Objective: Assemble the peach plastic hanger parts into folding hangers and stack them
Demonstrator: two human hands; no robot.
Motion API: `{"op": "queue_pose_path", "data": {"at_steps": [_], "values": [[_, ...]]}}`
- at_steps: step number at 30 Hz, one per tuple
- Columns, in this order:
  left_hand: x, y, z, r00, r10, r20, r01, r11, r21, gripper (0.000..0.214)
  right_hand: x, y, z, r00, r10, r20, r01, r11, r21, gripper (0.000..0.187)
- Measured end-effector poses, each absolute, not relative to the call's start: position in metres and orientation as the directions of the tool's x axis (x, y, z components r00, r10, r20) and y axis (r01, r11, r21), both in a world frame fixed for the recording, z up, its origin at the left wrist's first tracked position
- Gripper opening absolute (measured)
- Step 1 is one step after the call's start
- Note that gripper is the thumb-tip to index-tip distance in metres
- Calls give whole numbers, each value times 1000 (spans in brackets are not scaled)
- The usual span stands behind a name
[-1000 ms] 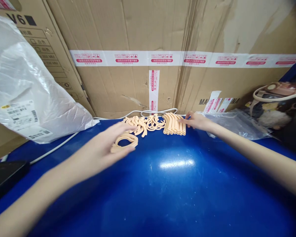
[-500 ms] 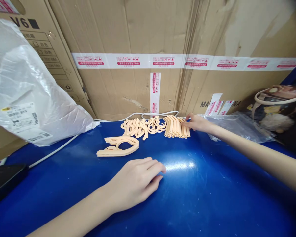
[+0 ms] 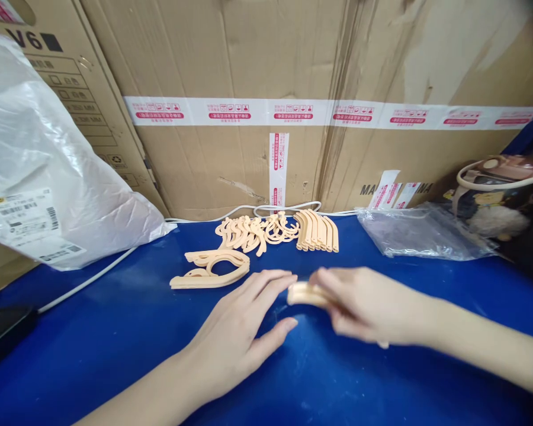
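My right hand (image 3: 359,302) is closed on a beige hanger arm (image 3: 304,294), blurred by motion, above the blue tabletop. Facing it, my left hand (image 3: 242,325) has its thumb and fingers apart, the fingertips close to the near end of that piece; whether they touch it I cannot tell. Behind the hands lies a row of matching curved hanger arms (image 3: 317,231). Left of these is a heap of small beige hooks (image 3: 253,231). Folded beige hangers (image 3: 211,269) lie stacked nearer to me, left of the hands.
Large cardboard boxes (image 3: 222,53) stand along the back, with a white cable (image 3: 244,208) at their foot. A white plastic parcel (image 3: 57,154) leans at the left, above a black object (image 3: 9,334). At the right lie a clear plastic bag (image 3: 421,231) and a brown bag (image 3: 497,183).
My right hand has come from the row of hanger arms toward me, bringing one along. My left hand has opened wider, its thumb now apart from the fingers.
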State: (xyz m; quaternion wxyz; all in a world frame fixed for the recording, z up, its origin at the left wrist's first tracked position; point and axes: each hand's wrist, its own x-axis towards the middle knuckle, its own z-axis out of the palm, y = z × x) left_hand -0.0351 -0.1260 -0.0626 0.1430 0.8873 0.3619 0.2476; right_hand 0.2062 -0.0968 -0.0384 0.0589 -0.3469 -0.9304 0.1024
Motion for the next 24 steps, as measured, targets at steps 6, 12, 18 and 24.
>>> {"op": "queue_pose_path", "data": {"at_steps": [6,12,18,24], "values": [[-32,-124,-64,681,686,258,566,-716,409,9,184,-122,-57,-857,497,137,505,862,37,13],[-34,-126,-58,729,641,241,606,-767,209,11,197,-118,-59,-854,495,161,506,862,37,33],[-31,-136,-60,724,641,256,624,-766,154,20,203,-92,-27,-793,528,302,594,779,198,36],[-27,-135,-61,726,641,249,628,-766,138,17,185,-14,-1,-689,693,211,722,633,277,23]]}}
